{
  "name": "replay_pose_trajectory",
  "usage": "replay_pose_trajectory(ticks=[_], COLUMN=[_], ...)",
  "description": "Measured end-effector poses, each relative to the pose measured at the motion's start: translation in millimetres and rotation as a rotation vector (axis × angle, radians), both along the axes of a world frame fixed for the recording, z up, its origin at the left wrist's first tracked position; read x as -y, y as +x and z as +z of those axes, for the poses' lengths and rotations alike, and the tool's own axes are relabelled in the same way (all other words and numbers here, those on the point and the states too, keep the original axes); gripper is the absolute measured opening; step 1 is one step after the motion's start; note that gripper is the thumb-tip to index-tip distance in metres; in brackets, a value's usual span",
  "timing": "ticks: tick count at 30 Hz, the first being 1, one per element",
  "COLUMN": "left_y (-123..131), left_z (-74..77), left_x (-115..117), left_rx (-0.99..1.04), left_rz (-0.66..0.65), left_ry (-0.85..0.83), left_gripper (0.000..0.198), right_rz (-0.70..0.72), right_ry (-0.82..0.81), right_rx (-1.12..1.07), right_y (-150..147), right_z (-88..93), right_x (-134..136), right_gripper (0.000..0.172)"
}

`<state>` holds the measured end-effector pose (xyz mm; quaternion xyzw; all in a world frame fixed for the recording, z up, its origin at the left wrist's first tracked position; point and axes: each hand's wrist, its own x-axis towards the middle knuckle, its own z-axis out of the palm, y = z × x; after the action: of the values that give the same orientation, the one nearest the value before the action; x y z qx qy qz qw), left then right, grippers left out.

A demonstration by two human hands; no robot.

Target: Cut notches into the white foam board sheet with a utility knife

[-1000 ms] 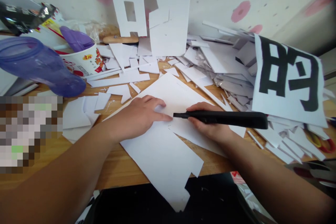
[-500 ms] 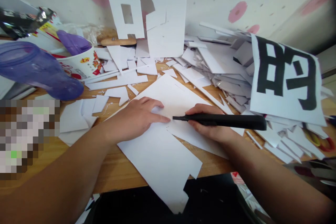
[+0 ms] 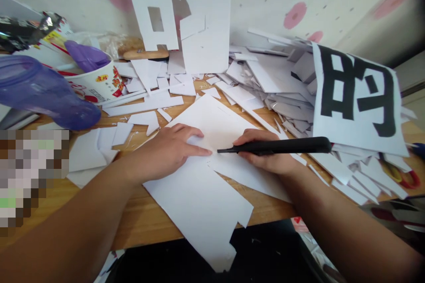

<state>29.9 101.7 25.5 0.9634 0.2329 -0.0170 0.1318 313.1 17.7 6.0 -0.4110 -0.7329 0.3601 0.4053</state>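
Note:
A large white sheet (image 3: pixel 202 194) lies on the wooden desk (image 3: pixel 156 216), hanging over its front edge. My left hand (image 3: pixel 169 148) presses flat on the sheet, fingers stretched toward the right. My right hand (image 3: pixel 265 154) is closed round a long black utility knife (image 3: pixel 282 146). The knife lies almost level, its tip on the sheet just beside my left fingertips. A slit in the sheet runs from the tip toward the lower left.
Several white offcuts are heaped at the back right (image 3: pixel 272 84). A sheet with a large black character (image 3: pixel 358 97) leans there. A cut white board (image 3: pixel 186 13) stands against the wall. A purple bottle (image 3: pixel 43 93) and a paper cup (image 3: pixel 96 82) sit at left. Red-handled scissors (image 3: pixel 403 179) lie far right.
The view has drifted slightly left and down. The knife's rear end has lifted a little and its tip sits marginally further left. My left hand stays pressed on the sheet.

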Motion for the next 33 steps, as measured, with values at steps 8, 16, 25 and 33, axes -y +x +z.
replay_pose_trajectory(ticks=[8, 16, 25, 33], left_y=[2, 1, 1, 1], left_z=[0.8, 1.6, 0.7, -1.0], left_x=[-1, -1, -1, -2], left_rx=[-0.014, -0.012, 0.008, -0.002], left_rz=[0.004, 0.013, 0.023, 0.016], left_ry=[-0.001, -0.011, -0.024, -0.043], left_gripper=[0.067, 0.067, 0.066, 0.063], right_rz=[0.015, 0.034, 0.046, 0.02], right_ry=[-0.004, -0.017, -0.028, -0.104], right_rx=[0.005, -0.001, 0.006, 0.041], right_y=[3, 7, 11, 12], right_z=[2.8, 1.2, 0.1, 4.8], right_x=[-2, -4, -5, -3], right_gripper=[0.022, 0.018, 0.018, 0.015])
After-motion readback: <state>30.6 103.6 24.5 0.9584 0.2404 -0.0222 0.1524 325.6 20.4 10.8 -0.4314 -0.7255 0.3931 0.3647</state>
